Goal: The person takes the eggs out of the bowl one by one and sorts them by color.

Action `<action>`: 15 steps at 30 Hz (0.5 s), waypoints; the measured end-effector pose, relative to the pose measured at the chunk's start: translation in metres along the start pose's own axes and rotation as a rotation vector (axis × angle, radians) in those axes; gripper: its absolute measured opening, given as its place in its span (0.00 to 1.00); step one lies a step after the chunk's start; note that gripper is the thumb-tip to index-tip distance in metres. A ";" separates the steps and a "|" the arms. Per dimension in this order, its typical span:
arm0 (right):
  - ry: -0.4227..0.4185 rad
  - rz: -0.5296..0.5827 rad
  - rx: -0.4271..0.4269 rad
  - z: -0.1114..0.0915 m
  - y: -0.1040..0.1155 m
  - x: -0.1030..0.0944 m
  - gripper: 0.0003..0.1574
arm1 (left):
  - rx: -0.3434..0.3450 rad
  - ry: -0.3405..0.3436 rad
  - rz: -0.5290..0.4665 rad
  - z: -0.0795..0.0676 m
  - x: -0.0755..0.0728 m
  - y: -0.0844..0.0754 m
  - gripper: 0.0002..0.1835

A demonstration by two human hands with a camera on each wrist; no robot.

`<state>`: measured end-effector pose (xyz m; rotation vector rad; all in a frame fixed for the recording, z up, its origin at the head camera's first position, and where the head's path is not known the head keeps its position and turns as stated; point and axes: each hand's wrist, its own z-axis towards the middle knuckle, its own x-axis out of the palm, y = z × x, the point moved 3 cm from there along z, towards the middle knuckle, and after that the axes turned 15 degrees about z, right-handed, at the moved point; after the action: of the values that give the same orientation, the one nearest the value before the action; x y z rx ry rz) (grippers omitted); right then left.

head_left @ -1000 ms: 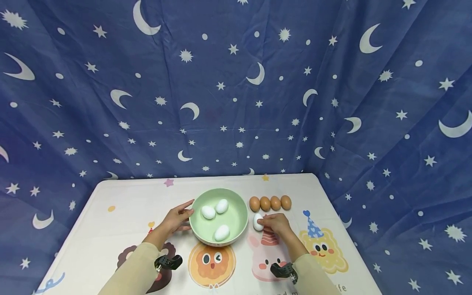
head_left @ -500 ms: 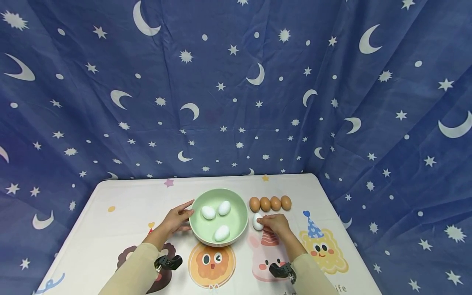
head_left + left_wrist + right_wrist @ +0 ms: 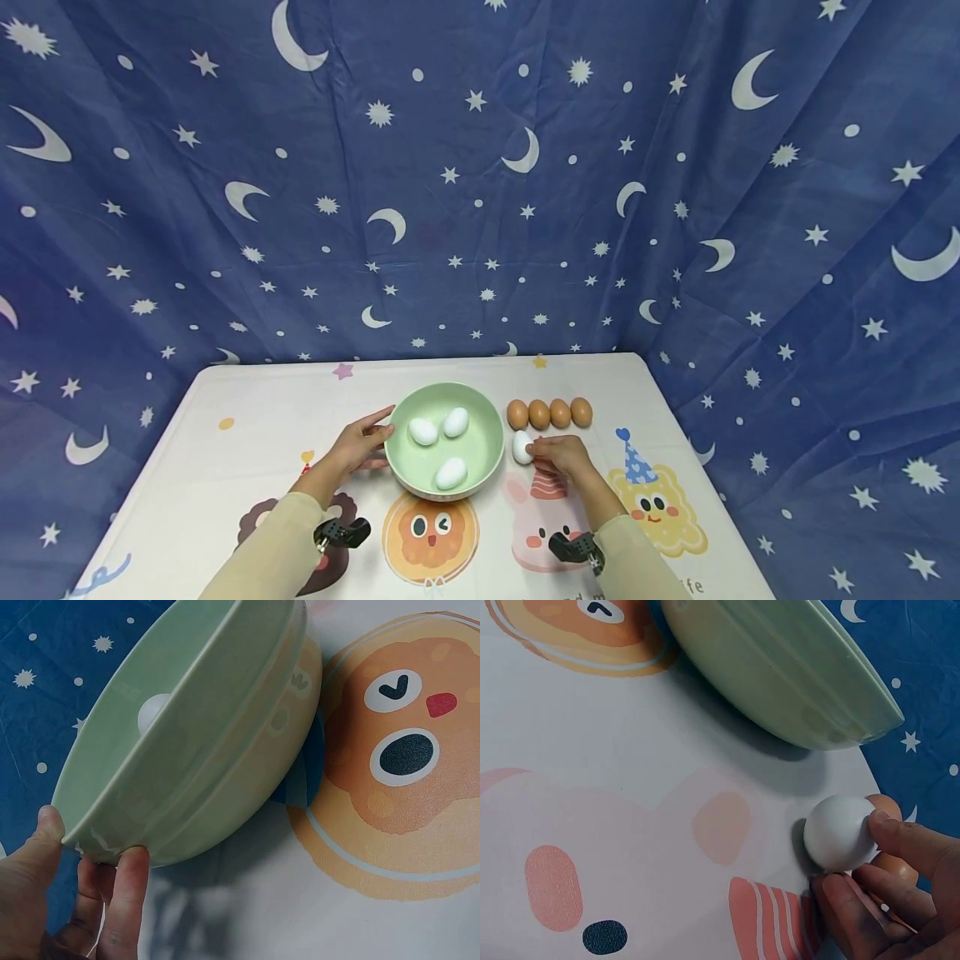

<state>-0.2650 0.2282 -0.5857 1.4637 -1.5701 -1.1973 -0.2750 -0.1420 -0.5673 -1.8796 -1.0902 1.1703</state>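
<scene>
A pale green bowl [image 3: 480,450] stands on the table with 3 white eggs [image 3: 452,473] lying apart inside it. My left hand [image 3: 358,444] holds the bowl's left side. In the left wrist view its thumb is at the rim and its fingers [image 3: 127,900] press the outer wall. To the right of the bowl, my right hand [image 3: 564,456] pinches another white egg [image 3: 521,447] between thumb and fingers. In the right wrist view this egg [image 3: 840,832] sits low over the tablecloth; whether it touches the cloth I cannot tell.
Several brown eggs [image 3: 560,413] lie in a row just behind the right hand. The tablecloth [image 3: 262,417] carries printed cartoon figures. A blue curtain [image 3: 450,208] with moons and stars hangs behind the table's far edge.
The white egg at my right fingertips has shifted slightly away from me. Inside the bowl, the far right egg rolled a little rightward and then stopped. My left hand stays put.
</scene>
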 end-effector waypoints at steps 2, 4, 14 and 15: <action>0.005 -0.002 -0.005 0.001 0.000 -0.001 0.19 | 0.001 0.002 0.000 0.000 0.000 0.000 0.27; 0.005 -0.008 -0.008 0.001 -0.001 -0.001 0.19 | 0.003 0.003 -0.003 0.000 0.000 0.000 0.27; -0.009 0.000 -0.027 -0.003 0.008 -0.005 0.16 | 0.002 0.008 -0.006 -0.001 0.001 -0.001 0.28; -0.023 -0.012 -0.044 -0.003 0.011 -0.006 0.16 | 0.002 0.009 -0.006 -0.001 0.001 -0.001 0.28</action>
<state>-0.2651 0.2325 -0.5740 1.4375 -1.5427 -1.2524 -0.2745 -0.1412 -0.5668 -1.8769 -1.0884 1.1577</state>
